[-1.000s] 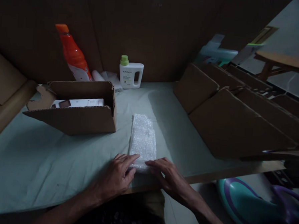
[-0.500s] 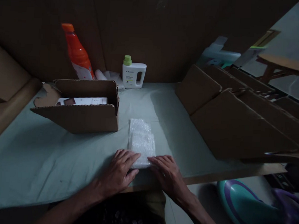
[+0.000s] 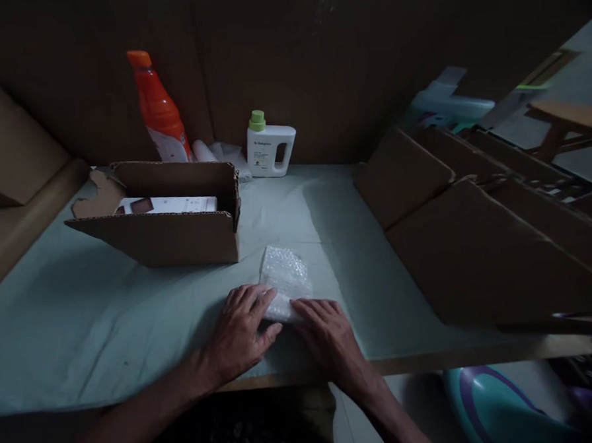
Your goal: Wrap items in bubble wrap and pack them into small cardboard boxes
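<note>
A piece of clear bubble wrap (image 3: 286, 270) lies on the cloth-covered table in front of me. Its near end is folded or rolled into a thicker bundle between my hands. My left hand (image 3: 243, 328) grips the left side of that bundle, index finger on top and thumb at the near edge. On the right side, my right hand (image 3: 328, 332) holds the bundle with its fingers over the top; its thumb is hidden. Whether anything is wrapped inside, I cannot tell. The far end of the wrap lies flat.
An open cardboard box (image 3: 190, 242) with a white printed box (image 3: 178, 204) in it stands at left. Behind are a red bottle (image 3: 160, 112) and a white jug (image 3: 270, 151) with a green cap. Cardboard bins (image 3: 492, 258) line the right side.
The near end of the bubble wrap is turned over into a thicker, narrower bundle, and less flat wrap shows. Both hands stay on it. The view has shifted slightly.
</note>
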Demonstrator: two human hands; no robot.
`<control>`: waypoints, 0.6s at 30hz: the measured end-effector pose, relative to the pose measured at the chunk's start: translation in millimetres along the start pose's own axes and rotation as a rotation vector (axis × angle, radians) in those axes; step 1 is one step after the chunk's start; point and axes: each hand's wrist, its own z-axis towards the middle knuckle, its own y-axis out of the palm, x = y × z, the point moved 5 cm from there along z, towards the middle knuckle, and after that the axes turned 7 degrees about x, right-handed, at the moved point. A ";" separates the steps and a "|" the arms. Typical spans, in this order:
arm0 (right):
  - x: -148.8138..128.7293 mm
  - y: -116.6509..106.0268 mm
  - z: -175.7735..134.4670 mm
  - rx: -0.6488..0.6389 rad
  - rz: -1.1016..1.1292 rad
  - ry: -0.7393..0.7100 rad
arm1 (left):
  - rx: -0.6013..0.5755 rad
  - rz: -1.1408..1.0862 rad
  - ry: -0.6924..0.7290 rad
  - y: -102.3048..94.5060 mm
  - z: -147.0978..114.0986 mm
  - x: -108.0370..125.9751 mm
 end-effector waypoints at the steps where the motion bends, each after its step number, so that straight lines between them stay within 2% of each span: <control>1: 9.2 0.8 5.4 -0.007 0.048 0.073 | 0.037 -0.062 -0.036 -3.4 -1.7 -1.8; 3: 30.1 3.0 16.1 -0.060 0.153 0.270 | 0.118 -0.227 -0.215 -9.9 -5.8 -10.4; 5: 46.5 6.0 25.3 -0.134 0.262 0.456 | 0.153 -0.513 -0.505 -9.7 -12.3 -21.0; 7: 51.3 8.9 32.0 -0.179 0.378 0.566 | 0.136 -0.881 -0.819 -0.5 -20.6 -23.8; 9: 43.5 11.9 33.6 -0.180 0.528 0.624 | 0.100 -1.207 -1.011 11.0 -24.9 -15.4; 11: 25.4 16.3 27.7 -0.199 0.705 0.671 | 0.092 -1.417 -1.034 19.0 -23.3 -4.0; 14: -7.2 17.7 11.3 -0.261 0.869 0.691 | 0.121 -1.566 -1.034 27.9 -23.0 4.2; 16: -17.3 9.0 2.5 -0.240 0.772 0.666 | 0.132 -1.595 -1.067 30.5 -27.4 3.3; 18: -13.7 -7.3 -1.0 -0.130 0.574 0.647 | 0.150 -1.565 -1.063 26.8 -32.5 -0.5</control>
